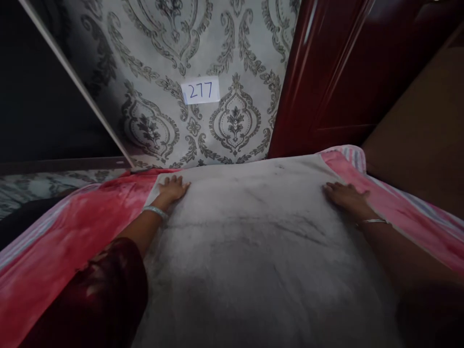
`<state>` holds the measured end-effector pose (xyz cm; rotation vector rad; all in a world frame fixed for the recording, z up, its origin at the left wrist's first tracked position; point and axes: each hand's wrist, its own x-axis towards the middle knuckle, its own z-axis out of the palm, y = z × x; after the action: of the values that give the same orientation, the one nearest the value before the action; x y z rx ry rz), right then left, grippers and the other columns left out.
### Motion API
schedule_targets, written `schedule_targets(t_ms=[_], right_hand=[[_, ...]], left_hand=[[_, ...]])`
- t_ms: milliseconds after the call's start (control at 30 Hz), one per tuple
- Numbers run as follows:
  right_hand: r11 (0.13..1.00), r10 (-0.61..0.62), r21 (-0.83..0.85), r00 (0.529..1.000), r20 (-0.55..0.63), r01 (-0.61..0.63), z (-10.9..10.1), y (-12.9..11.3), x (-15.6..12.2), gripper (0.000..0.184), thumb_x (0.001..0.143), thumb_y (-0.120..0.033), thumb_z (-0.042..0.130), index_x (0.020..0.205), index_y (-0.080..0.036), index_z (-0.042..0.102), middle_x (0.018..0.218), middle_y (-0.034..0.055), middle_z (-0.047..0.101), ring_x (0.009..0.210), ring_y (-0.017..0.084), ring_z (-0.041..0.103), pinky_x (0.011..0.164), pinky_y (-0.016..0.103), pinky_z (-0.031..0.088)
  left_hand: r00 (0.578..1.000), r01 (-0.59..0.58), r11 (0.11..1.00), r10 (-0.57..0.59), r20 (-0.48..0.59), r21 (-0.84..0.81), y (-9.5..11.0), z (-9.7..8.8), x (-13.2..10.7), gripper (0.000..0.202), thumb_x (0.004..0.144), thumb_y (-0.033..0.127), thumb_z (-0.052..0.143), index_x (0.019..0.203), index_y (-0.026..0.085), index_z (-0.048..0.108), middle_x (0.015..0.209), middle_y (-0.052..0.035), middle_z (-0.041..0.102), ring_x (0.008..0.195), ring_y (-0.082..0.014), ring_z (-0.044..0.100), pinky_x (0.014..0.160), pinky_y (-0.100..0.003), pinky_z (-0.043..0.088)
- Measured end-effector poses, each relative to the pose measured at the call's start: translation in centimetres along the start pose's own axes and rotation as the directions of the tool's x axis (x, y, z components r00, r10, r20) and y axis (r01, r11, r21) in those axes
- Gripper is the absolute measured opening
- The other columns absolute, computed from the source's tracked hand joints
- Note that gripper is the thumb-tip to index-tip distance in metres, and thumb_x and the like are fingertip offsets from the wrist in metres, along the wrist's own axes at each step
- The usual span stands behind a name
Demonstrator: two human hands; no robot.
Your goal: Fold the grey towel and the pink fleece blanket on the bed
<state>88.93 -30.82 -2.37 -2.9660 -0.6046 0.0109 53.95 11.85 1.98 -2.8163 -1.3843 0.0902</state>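
Observation:
A pale grey cloth (246, 241) with faint creases is spread over red-pink bedding. My left hand (173, 188) lies on its far left corner area, palm down with the fingers out. Near the cloth's far right edge, my right hand (346, 197) rests flat, its fingers also stretched out. Both arms reach forward, and a bracelet circles each wrist. Neither hand shows anything gripped.
Red-pink bedding (97, 217) with a striped border shows on both sides of the cloth. Beyond stands a patterned wall (152, 72) bearing a paper label (200, 90) marked 277. A dark red door-like panel (326, 72) rises at right, a black panel (47, 92) at left.

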Motion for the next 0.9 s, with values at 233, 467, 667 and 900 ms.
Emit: schedule_targets(t_ms=[233,467,667,900], right_hand=[[0.739,-0.673,-0.018,0.739,-0.033,0.673,2.7,-12.2,-15.1,0.062,0.102,-0.054,0.030,0.160,-0.032,0.031,0.167,0.0067,0.026,0.152,0.032,0.027,0.120,0.063,0.020],[0.831,-0.556,-0.040,0.832,0.002,0.555,3.5,-9.8,-17.4,0.062,0.103,-0.052,0.023,0.159,-0.030,0.034,0.166,0.0075,0.028,0.153,0.033,0.024,0.118,0.066,0.019],[0.989,-0.146,-0.046,0.986,-0.086,0.142,2.7,6.4,-15.7,0.066,0.097,-0.053,0.023,0.156,-0.026,0.040,0.162,0.0148,0.036,0.147,0.040,0.033,0.109,0.074,0.025],[0.999,0.036,0.037,0.989,-0.143,-0.031,1.2,13.5,-20.8,0.071,0.097,-0.053,0.016,0.143,-0.017,0.055,0.142,0.0295,0.054,0.135,0.046,0.046,0.099,0.073,0.031]], left_hand=[[0.770,-0.638,0.767,0.637,-0.040,-0.069,7.1,3.3,-14.9,0.065,0.101,0.057,0.037,0.159,0.028,0.032,0.169,-0.0090,0.022,0.156,-0.0306,0.016,0.124,-0.058,0.015],[0.910,-0.409,0.911,0.404,-0.091,-0.044,4.1,5.5,-19.3,0.067,0.101,0.055,0.034,0.158,0.021,0.035,0.166,-0.0118,0.028,0.154,-0.0356,0.021,0.122,-0.061,0.019],[0.996,0.009,1.000,-0.009,-0.093,-0.004,-8.9,4.5,-22.0,0.065,0.101,0.046,0.027,0.158,0.014,0.035,0.166,-0.0152,0.027,0.153,-0.0373,0.024,0.120,-0.061,0.024],[0.991,0.058,0.995,-0.067,-0.113,-0.080,-15.4,5.2,-28.0,0.065,0.094,0.041,0.032,0.146,0.007,0.051,0.157,-0.0188,0.044,0.147,-0.0326,0.038,0.119,-0.047,0.032]])
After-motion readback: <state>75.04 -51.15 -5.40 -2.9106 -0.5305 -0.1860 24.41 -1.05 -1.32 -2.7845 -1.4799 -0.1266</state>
